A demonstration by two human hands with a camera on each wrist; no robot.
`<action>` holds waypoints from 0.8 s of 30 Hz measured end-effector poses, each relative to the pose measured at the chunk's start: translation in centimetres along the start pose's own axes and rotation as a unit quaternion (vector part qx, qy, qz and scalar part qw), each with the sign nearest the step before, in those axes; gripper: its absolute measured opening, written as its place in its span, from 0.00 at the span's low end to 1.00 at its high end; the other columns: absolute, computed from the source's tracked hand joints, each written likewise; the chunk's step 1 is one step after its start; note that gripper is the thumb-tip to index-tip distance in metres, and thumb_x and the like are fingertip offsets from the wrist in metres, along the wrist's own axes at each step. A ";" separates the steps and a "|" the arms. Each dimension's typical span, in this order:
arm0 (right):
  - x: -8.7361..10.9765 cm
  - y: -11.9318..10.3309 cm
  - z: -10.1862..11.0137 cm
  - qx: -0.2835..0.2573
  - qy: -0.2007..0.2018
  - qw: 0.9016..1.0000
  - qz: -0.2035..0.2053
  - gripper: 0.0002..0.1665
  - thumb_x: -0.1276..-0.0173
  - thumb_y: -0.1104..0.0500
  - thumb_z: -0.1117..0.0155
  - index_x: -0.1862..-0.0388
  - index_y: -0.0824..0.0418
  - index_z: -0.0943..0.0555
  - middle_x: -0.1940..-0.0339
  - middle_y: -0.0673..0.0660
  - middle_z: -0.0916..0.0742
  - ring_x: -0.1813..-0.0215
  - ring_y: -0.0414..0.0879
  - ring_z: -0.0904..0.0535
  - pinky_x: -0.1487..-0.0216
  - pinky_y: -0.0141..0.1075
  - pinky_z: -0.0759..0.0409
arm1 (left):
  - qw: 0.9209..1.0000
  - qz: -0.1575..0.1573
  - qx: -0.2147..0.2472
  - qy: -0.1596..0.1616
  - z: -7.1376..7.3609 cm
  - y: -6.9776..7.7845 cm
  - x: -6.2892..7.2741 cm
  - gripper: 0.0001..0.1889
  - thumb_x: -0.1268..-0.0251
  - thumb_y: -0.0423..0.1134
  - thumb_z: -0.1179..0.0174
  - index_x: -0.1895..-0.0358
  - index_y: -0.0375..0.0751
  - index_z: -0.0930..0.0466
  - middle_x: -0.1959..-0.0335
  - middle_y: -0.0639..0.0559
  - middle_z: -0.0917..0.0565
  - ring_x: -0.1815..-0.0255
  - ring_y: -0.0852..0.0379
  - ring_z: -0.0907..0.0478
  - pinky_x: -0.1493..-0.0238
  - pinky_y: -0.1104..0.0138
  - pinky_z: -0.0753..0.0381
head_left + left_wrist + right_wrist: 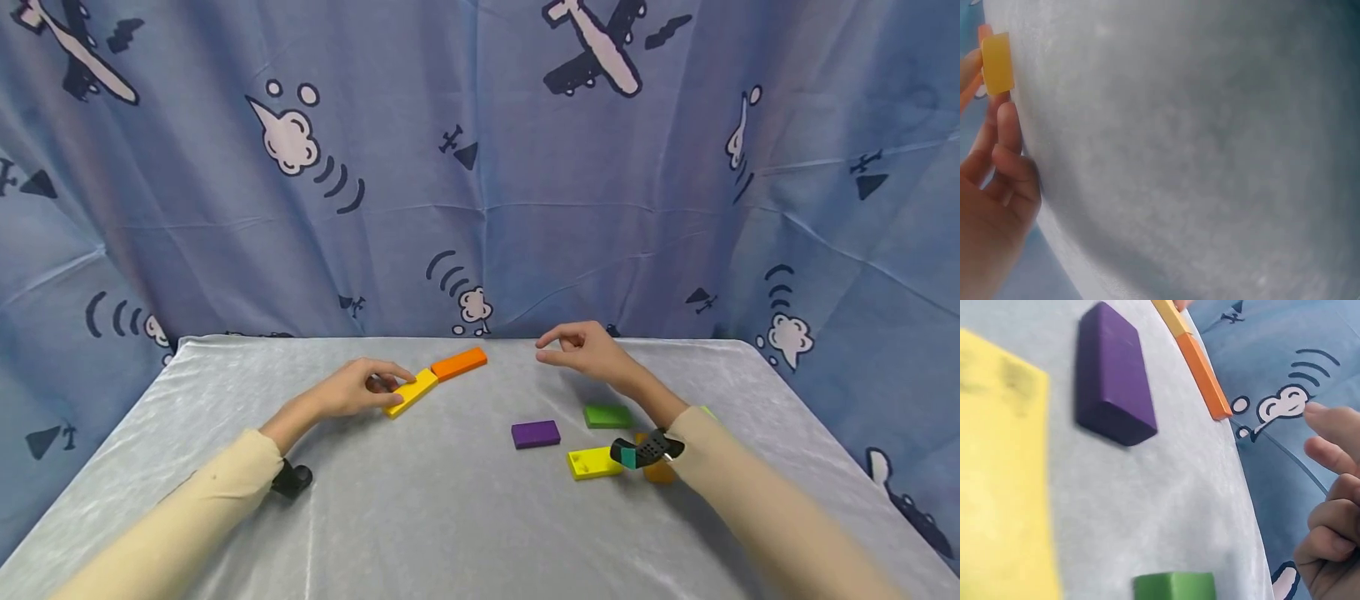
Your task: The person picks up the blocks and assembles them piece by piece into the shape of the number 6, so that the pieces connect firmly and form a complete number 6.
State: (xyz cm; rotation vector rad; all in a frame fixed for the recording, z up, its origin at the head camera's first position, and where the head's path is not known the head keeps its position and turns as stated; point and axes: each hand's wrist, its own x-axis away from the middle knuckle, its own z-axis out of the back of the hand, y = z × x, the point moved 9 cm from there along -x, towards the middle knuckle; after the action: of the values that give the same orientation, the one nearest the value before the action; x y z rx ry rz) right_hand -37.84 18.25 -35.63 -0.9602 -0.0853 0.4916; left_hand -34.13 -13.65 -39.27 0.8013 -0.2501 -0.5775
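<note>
At the left back of the table, my left hand [358,388] pinches a golden-yellow block [417,392] between thumb and fingers. The block's far end meets an orange block [460,364], and the two form a slightly bent line. In the left wrist view the golden-yellow block [999,65] shows its end face beside the fingertips. My right hand [592,357] is raised over the back right of the table, fingers loosely bent, thumb and index apart with nothing between them. Nearest below it lies a green block [607,417].
A purple block [536,434] and a bright yellow block [592,463] lie right of centre. An amber block [660,472] is partly hidden under the right wrist strap [647,450]; a lime-green edge [708,412] shows behind the sleeve. A patterned blue curtain [405,167] hangs behind the table.
</note>
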 end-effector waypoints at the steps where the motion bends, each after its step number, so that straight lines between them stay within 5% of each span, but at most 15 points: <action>1: 0.3 -0.1 0.0 -0.004 0.002 1.000 0.001 0.19 0.32 0.54 0.27 0.49 0.66 0.13 0.83 0.52 0.36 0.80 0.45 0.43 0.75 0.37 0.43 | 1.000 0.001 0.001 -0.001 0.0 0.0 0.0 0.18 0.31 0.34 0.33 0.39 0.38 0.17 0.54 0.46 0.17 0.57 0.51 0.17 0.53 0.60 0.18; 9: 2.5 -0.8 -0.2 -0.004 0.002 1.000 0.021 0.16 0.31 0.56 0.27 0.50 0.64 0.13 0.83 0.52 0.37 0.80 0.45 0.44 0.70 0.37 0.35 | 1.000 -0.003 -0.003 -0.002 0.1 -0.1 0.0 0.18 0.31 0.35 0.33 0.40 0.38 0.17 0.54 0.45 0.16 0.57 0.52 0.17 0.53 0.59 0.18; 24: 6.0 -2.2 -2.2 0.011 -0.019 0.998 0.054 0.15 0.35 0.61 0.24 0.52 0.66 0.14 0.83 0.49 0.39 0.82 0.40 0.46 0.79 0.34 0.44 | 1.000 0.003 -0.006 -0.001 0.1 0.0 0.1 0.18 0.30 0.35 0.33 0.39 0.39 0.17 0.53 0.45 0.17 0.56 0.51 0.17 0.52 0.58 0.18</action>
State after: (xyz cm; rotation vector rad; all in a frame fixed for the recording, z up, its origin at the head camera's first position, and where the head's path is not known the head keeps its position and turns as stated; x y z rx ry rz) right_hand -31.07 18.17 -36.00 -0.9383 -0.0625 0.6085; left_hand -34.11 -13.81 -39.22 0.7884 -0.2519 -0.5733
